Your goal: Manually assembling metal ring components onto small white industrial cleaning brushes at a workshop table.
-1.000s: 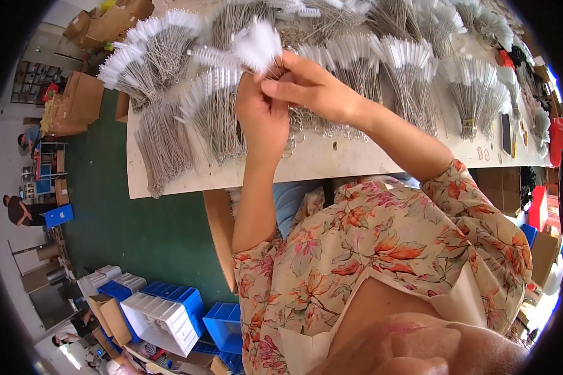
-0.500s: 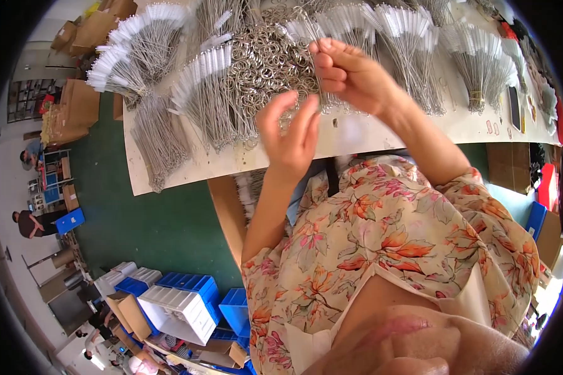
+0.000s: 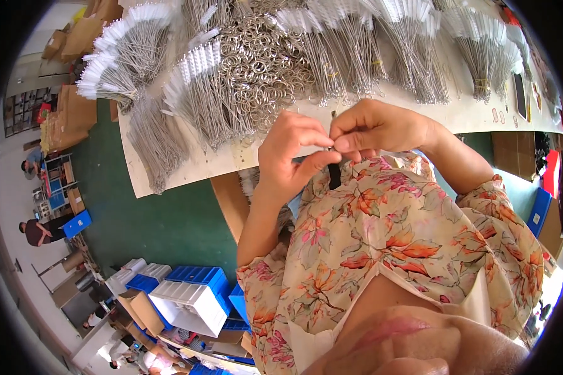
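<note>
Both my hands meet just over the near edge of the white table (image 3: 219,164), fingertips almost touching. My left hand (image 3: 289,150) pinches with thumb and forefinger. From the right, my right hand (image 3: 381,128) closes its thumb and curled fingers at the same spot. A tiny metallic glint shows between the fingertips, but the fingers hide what it belongs to. Beyond the hands lies a heap of silver split rings (image 3: 256,69). Thin wire brushes with white bristle heads (image 3: 197,94) fan out left of the heap, and more wire brushes (image 3: 338,56) lie on its right.
Further brush bundles (image 3: 128,47) lie at the far left, others (image 3: 481,56) at the right beside a dark phone-like slab (image 3: 519,94). White and blue plastic crates (image 3: 187,300) stand on the green floor (image 3: 150,225) at lower left. Several people are in the background.
My right hand has come down from the ring heap toward me, and my left hand has closed from a loose, blurred pose. The two hands have come together at the fingertips.
</note>
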`<act>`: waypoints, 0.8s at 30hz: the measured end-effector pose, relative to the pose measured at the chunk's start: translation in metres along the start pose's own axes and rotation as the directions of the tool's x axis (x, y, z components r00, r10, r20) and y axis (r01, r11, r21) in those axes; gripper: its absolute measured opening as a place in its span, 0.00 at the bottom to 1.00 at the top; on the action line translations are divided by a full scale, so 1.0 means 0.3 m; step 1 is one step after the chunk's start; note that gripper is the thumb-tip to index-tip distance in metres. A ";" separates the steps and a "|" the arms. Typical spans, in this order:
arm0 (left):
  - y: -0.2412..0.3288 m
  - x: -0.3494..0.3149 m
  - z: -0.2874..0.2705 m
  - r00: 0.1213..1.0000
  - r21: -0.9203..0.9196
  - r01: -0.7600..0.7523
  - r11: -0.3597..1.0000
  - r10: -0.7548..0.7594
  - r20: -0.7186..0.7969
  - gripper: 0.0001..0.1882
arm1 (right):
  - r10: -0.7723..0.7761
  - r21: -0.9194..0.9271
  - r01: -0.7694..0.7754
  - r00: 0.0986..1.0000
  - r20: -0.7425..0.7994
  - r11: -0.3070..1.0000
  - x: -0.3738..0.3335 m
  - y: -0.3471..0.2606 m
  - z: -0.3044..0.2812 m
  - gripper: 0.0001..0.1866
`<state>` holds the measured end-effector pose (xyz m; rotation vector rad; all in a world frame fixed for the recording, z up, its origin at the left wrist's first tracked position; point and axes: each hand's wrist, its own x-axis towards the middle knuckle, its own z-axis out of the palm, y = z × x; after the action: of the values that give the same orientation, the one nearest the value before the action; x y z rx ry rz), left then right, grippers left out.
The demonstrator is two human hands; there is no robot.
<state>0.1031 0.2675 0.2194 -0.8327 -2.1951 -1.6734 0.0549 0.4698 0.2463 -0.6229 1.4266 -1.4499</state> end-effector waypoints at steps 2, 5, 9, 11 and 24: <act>0.023 0.031 0.023 0.990 0.049 -0.140 0.989 0.140 0.009 0.13 | 0.073 0.157 -0.074 0.997 0.011 0.985 -0.035 0.010 0.005 0.11; 0.007 0.085 0.046 0.962 0.078 -0.165 0.983 0.143 0.234 0.12 | 0.146 0.354 -0.141 0.989 0.014 0.925 -0.107 0.059 -0.025 0.10; -0.165 0.164 0.040 0.974 0.180 0.181 0.967 -0.202 0.107 0.09 | -0.336 -0.782 -0.268 0.790 -0.513 0.562 -0.175 0.112 -0.090 0.04; -0.296 0.260 -0.016 0.999 0.400 0.033 0.916 -0.032 -0.010 0.09 | -0.343 -0.845 -0.481 0.773 -0.534 0.234 -0.180 0.211 -0.102 0.03; -0.335 0.330 -0.129 0.980 0.509 0.166 0.845 -0.085 -0.180 0.09 | -0.373 -0.389 0.167 0.749 -0.548 0.906 -0.033 0.058 -0.097 0.09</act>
<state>-0.0401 0.2417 0.2032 -0.4049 -2.4550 -1.0418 0.0384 0.4943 0.2271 -0.6016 2.1926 -1.7691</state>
